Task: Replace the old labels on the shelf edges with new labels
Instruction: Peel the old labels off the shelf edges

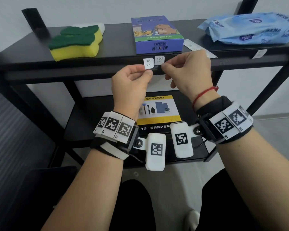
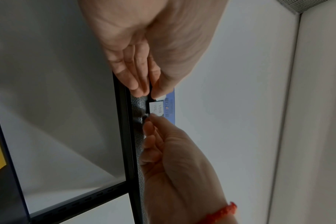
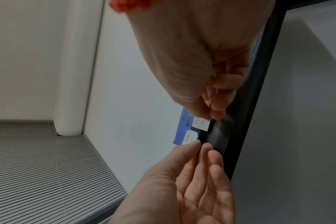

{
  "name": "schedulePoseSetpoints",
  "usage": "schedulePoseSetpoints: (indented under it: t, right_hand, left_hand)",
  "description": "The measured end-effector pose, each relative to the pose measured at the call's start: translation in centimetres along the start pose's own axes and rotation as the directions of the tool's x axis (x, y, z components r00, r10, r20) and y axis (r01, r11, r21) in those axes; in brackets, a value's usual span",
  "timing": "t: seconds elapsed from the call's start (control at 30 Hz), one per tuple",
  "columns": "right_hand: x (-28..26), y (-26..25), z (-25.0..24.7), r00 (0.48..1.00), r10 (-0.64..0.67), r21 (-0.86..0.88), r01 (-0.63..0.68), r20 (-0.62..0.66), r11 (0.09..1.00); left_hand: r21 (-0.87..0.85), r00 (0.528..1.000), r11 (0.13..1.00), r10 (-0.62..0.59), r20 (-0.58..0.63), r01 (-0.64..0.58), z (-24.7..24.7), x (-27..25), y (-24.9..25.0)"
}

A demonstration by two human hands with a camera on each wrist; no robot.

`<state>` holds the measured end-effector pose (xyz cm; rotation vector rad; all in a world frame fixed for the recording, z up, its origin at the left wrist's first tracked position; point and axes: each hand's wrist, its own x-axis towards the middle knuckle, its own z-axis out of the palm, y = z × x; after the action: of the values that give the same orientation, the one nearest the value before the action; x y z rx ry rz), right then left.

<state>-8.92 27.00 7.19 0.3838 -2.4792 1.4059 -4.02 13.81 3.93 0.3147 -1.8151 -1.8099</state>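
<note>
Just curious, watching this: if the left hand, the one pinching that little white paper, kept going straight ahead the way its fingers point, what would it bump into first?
Probably the black shelf edge, just behind the label the left hand pinches; depth is hard to judge.

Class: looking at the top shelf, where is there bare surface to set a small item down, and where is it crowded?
Bare patches on the top shelf: between the sponge and the blue box, and the front left corner beside the sponge. Crowded: right of the box, where paper slips and the wipes pack lie, and the front edge, where both hands work.
</note>
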Motion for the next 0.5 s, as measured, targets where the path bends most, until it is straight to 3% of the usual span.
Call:
schedulePoseSetpoints:
  t: [0.5]
  right_hand:
    - [-0.06, -0.26, 0.56, 0.999, 0.001, 0.113, 0.003, -0.04, 0.994]
  left_hand:
    - [-0.055, 0.999, 0.997, -0.051, 0.012, 0.051, -0.1, 0.07, 0.11]
